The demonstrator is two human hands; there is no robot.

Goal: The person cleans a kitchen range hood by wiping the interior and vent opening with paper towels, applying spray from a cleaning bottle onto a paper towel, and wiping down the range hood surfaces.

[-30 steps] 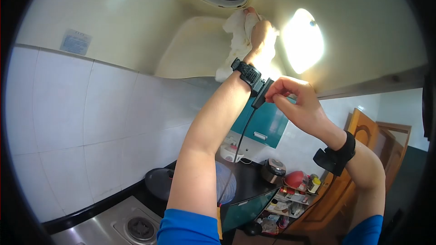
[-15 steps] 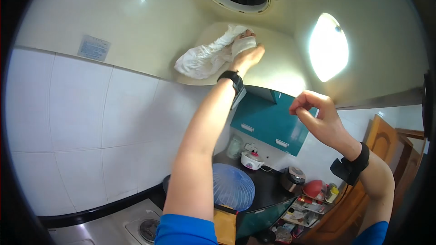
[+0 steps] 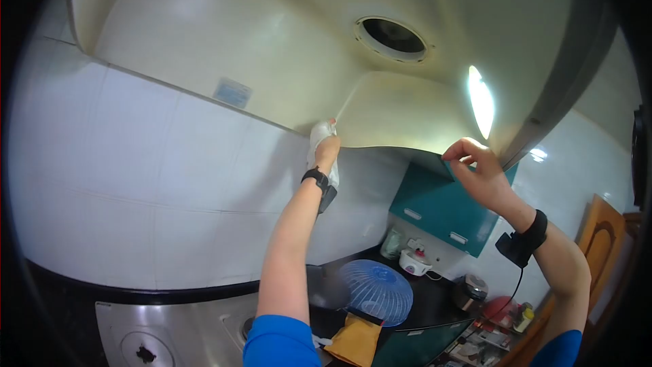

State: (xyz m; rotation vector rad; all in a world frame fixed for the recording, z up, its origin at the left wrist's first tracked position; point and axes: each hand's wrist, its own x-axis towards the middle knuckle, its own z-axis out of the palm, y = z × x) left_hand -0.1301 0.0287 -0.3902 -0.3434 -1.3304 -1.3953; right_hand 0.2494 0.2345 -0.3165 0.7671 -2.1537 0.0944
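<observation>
"What does the person's left hand (image 3: pixel 328 150) have in its grip?"

"A white cloth (image 3: pixel 319 134), bunched close under the fingers, with a loose part hanging beside the wrist. Gathering it that way probably keeps it from slipping while the arm reaches up."

"And where is that cloth?"

"At the lower rim of the range hood (image 3: pixel 197 34), by the corner where two panels meet. The bundle lies between the hand and that corner, likely so that fabric rather than skin meets the surface. Whether it presses on the panel or the tiled wall (image 3: pixel 204 163) cannot be told."

"The right hand (image 3: pixel 483 177)?"

"Raised, its fingers loosely curled, with nothing seen in them. Whether the fingertips meet is unclear. It is near the hood's front edge, below the lit lamp (image 3: pixel 481 103); perhaps it is lifted there for balance, though contact is hard to judge."

"What surrounds the cloth-holding grip?"

"The fan opening (image 3: pixel 392 38) is above and to its right, a printed label (image 3: pixel 233 93) to its upper left. Well below are the steel stove top (image 3: pixel 197 316) and the dark table (image 3: pixel 431 306), bearing a blue mesh food cover (image 3: pixel 380 291) and a rice cooker (image 3: pixel 471 291). Standing that low, they leave the raised arms room."
</observation>
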